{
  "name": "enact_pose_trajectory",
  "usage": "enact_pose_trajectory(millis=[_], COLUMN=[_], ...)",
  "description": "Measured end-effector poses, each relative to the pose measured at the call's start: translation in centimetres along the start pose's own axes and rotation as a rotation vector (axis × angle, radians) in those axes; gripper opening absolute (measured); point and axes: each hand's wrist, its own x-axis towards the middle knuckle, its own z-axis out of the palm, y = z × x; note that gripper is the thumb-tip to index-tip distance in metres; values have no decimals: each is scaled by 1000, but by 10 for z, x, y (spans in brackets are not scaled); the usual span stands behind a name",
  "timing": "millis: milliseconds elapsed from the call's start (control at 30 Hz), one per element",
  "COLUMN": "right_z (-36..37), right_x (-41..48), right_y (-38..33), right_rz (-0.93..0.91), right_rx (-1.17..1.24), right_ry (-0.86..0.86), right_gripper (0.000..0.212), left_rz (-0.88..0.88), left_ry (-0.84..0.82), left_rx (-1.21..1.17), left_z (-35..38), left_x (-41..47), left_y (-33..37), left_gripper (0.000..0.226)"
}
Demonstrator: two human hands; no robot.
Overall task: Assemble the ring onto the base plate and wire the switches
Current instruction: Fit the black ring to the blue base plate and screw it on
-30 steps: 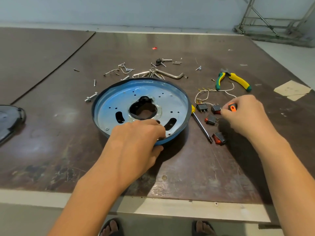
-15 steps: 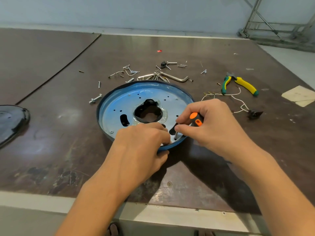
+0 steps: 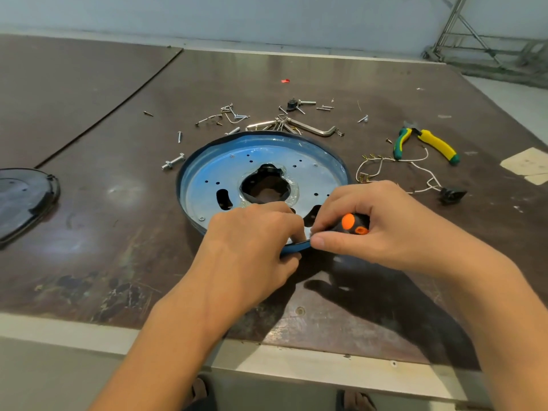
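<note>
The ring (image 3: pixel 204 148) appears seated around the base plate (image 3: pixel 311 176), whose near rim is gripped by the left hand (image 3: pixel 252 235) while a screwdriver (image 3: pixel 354 223) is clenched in the right hand (image 3: pixel 385 226); fastening is judged underway, the wired switch (image 3: pixel 452 194) lying unfitted well apart.

Screwdriver (image 3: pixel 354 225): only the orange-and-black handle end shows in the right hand (image 3: pixel 382 229); shaft and tip are hidden. Left hand (image 3: pixel 252 241): fingertips out of sight behind the knuckles. Both hands cover the near rim of the plate (image 3: pixel 267 155). Black cover (image 3: pixel 23 200) is cut by the left edge, paper (image 3: pixel 530 167) by the right. Loose screws (image 3: pixel 179 137) are too small to type.
</note>
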Motion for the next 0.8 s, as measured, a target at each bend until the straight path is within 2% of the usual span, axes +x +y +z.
enact_pose_trajectory(millis=[133, 267, 467, 667, 800], right_z=[-5, -2, 0, 7, 3], right_x=[-1, -1, 0, 3, 2], right_y=[3, 6, 7, 3, 2], right_rz=[6, -5, -44, -57, -20], right_rx=[-48, -86, -174, -234, -204], right_ry=[-64, -8, 24, 38, -18], right_gripper=[21, 28, 21, 11, 15], left_rz=[-10, -28, -7, 27, 24], left_ry=[0, 15, 27, 12, 17], left_rx=[-4, -5, 4, 48, 47], left_z=[1, 2, 4, 4, 6], left_x=[0, 0, 0, 0, 0], left_y=[0, -1, -2, -2, -3], left_gripper=[19, 23, 36, 33, 38])
